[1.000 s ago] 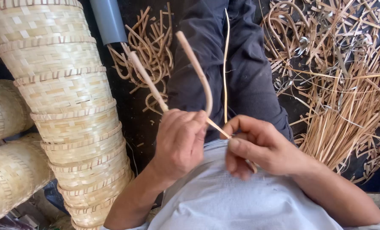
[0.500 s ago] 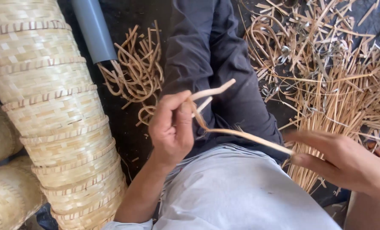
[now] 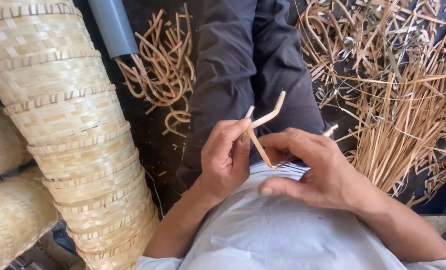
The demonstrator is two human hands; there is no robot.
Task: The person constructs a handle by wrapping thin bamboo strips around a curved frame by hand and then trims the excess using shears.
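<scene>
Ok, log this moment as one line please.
left hand: pinches bent cane strip | right hand: grips thin sliver | stacked woven baskets left | loose strips right

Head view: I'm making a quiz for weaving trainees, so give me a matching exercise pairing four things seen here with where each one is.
Things:
1. stack of woven baskets
2. grey pipe
3. loose pile of cane strips
4. bent cane piece

Places:
A. between the left hand and right hand
B. along the left side
C. spread over the floor at the right
D. top, just right of the baskets

Pairs: 1-B, 2-D, 3-C, 4-A
</scene>
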